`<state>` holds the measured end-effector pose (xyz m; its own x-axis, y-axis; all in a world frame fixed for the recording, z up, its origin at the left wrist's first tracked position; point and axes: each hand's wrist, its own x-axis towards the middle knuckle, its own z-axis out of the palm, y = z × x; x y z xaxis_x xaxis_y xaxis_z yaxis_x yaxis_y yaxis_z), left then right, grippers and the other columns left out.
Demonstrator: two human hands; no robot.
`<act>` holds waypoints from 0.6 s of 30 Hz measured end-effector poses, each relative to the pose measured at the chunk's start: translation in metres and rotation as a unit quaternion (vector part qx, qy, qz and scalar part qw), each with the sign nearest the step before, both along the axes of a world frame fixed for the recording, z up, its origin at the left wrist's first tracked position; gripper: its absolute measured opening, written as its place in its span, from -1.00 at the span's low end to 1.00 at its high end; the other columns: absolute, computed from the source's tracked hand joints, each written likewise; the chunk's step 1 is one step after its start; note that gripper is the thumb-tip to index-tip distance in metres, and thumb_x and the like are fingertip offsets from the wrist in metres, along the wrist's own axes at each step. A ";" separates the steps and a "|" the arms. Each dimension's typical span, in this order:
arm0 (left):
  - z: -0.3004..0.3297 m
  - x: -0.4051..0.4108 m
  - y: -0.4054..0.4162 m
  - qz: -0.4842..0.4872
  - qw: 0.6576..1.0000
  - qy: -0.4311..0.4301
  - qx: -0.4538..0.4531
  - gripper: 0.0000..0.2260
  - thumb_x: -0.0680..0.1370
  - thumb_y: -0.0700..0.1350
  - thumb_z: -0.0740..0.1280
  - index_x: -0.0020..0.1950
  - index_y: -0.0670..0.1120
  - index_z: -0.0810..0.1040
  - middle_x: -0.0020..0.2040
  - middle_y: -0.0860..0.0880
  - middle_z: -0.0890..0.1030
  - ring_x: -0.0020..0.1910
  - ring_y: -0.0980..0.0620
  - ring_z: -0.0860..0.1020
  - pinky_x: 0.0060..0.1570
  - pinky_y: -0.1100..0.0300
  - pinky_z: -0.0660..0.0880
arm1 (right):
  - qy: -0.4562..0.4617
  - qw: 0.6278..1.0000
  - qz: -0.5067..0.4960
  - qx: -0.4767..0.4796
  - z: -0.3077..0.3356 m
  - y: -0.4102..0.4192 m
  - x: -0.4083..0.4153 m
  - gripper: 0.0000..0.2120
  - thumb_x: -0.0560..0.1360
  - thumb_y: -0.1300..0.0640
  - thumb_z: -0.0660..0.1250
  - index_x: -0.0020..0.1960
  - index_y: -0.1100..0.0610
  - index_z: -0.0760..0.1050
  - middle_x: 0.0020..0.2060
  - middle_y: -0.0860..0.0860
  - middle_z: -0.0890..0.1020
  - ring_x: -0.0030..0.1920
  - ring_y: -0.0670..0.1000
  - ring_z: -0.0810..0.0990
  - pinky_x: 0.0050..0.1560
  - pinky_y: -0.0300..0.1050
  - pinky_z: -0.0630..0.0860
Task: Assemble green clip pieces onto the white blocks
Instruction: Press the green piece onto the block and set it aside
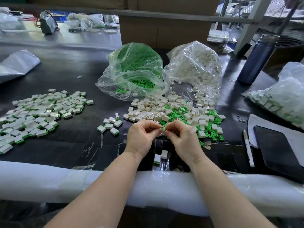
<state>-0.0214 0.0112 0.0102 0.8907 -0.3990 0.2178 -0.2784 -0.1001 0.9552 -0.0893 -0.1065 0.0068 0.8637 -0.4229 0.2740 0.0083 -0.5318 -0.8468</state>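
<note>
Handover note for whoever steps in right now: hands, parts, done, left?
Left hand and right hand: both pinch one green clip and a white block between them, mid-fit.
Loose blocks and clips: just beyond the hands, spilling from the green clip bag and white block bag.
Done: assembled pile far left.
Left: the loose heap and both bags.

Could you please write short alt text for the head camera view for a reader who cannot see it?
Two hands, left hand and right hand, pinch a green clip piece and a small white block together above a black table. A pile of finished blocks lies left; bags of green clips and white blocks sit behind.
</note>
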 end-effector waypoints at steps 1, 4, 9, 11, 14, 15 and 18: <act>0.000 0.000 0.000 -0.002 1.000 0.001 0.001 -0.82 0.38 -0.31 0.47 -0.27 -0.04 0.60 -0.26 0.01 0.62 -0.29 0.22 0.56 -0.20 0.46 0.46 | -0.001 1.000 -0.001 -0.009 0.000 0.000 0.000 -0.98 0.45 0.26 0.40 -0.14 0.19 0.57 -0.25 0.03 0.62 -0.17 0.05 0.59 -0.04 0.05 0.54; 0.000 -0.001 0.000 -0.009 1.000 0.005 0.002 -0.78 0.39 -0.31 0.46 -0.29 -0.01 0.55 -0.34 0.07 0.58 -0.38 0.31 0.52 -0.29 0.49 0.42 | -0.006 1.000 -0.002 -0.027 0.001 0.001 0.000 -0.98 0.46 0.25 0.39 -0.13 0.17 0.56 -0.25 0.01 0.62 -0.17 0.06 0.58 -0.05 0.08 0.53; 0.000 -0.001 0.001 -0.021 1.000 0.017 0.001 -0.81 0.45 -0.32 0.40 -0.26 -0.05 0.52 -0.39 0.08 0.49 -0.45 0.32 0.45 -0.37 0.49 0.37 | -0.008 0.999 -0.001 -0.045 0.002 0.002 -0.001 -0.99 0.48 0.25 0.37 -0.11 0.17 0.56 -0.21 0.04 0.63 -0.13 0.08 0.58 -0.03 0.10 0.52; -0.001 0.000 0.001 -0.020 1.000 0.014 0.013 -0.83 0.47 -0.30 0.38 -0.24 -0.06 0.50 -0.36 0.07 0.49 -0.42 0.31 0.45 -0.34 0.49 0.37 | -0.005 0.998 -0.003 -0.057 0.003 0.002 -0.001 -0.98 0.49 0.25 0.36 -0.09 0.19 0.56 -0.19 0.06 0.64 -0.12 0.08 0.57 -0.02 0.09 0.51; -0.002 0.000 0.000 -0.020 0.999 -0.003 0.042 -0.88 0.50 -0.25 0.36 -0.18 -0.07 0.49 -0.27 0.03 0.50 -0.32 0.21 0.44 -0.26 0.48 0.37 | -0.005 0.998 -0.004 -0.066 0.004 0.003 -0.002 -0.96 0.49 0.24 0.35 -0.08 0.20 0.57 -0.19 0.06 0.63 -0.11 0.08 0.56 -0.01 0.08 0.50; -0.002 0.000 -0.001 -0.019 0.998 -0.013 0.051 -0.88 0.52 -0.24 0.34 -0.17 -0.06 0.48 -0.23 0.00 0.51 -0.28 0.19 0.44 -0.23 0.48 0.37 | -0.006 0.998 -0.004 -0.065 0.004 0.003 -0.002 -0.96 0.49 0.24 0.35 -0.08 0.20 0.56 -0.19 0.05 0.63 -0.10 0.08 0.56 -0.01 0.08 0.50; -0.003 0.000 -0.001 -0.013 0.997 -0.030 0.069 -0.86 0.54 -0.22 0.31 -0.17 -0.02 0.45 -0.12 -0.08 0.51 -0.23 0.18 0.43 -0.20 0.52 0.35 | -0.012 0.998 -0.002 -0.063 0.006 0.003 -0.002 -0.96 0.50 0.24 0.34 -0.08 0.21 0.56 -0.20 0.05 0.62 -0.13 0.07 0.55 -0.03 0.06 0.51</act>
<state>-0.0211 0.0100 0.0069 0.8663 -0.4521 0.2124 -0.3396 -0.2215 0.9141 -0.0917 -0.1032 0.0124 0.8551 -0.3871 0.3449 0.0251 -0.6336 -0.7733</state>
